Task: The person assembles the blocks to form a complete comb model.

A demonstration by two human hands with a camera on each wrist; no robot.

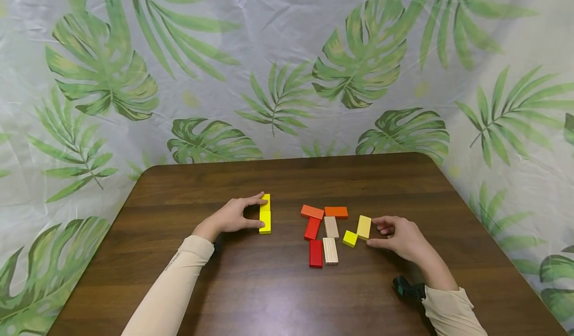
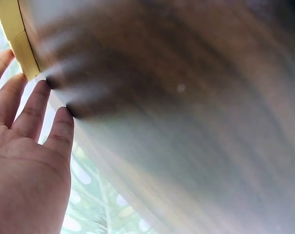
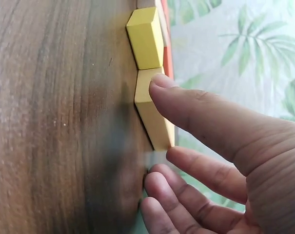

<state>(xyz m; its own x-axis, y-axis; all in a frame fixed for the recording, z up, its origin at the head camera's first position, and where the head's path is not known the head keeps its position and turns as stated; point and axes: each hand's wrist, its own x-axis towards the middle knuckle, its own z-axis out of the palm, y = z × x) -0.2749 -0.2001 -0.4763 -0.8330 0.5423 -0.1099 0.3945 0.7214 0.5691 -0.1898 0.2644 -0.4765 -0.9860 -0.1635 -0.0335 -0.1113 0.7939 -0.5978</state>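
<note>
In the head view my left hand (image 1: pixel 230 215) lies at the left side of two yellow blocks set end to end, the far yellow block (image 1: pixel 266 206) and the near yellow block (image 1: pixel 265 225). Its thumb and forefinger, spread apart, touch the pair; the left wrist view shows the other fingers nearly straight. On the right, my right hand (image 1: pixel 402 239) is beside a pale yellow block (image 1: pixel 364 226), thumb by the near corner and forefinger at the right side. Whether both digits touch it is unclear. A small yellow block (image 1: pixel 350 239) stands against or very near the pale one.
Between the hands lie two orange blocks, left (image 1: pixel 312 211) and right (image 1: pixel 336 212), two red blocks, far (image 1: pixel 312 229) and near (image 1: pixel 316 253), and two bare wood blocks, far (image 1: pixel 331 227) and near (image 1: pixel 330 251). A leaf-patterned curtain (image 1: pixel 287 52) hangs behind the brown table (image 1: pixel 202 176).
</note>
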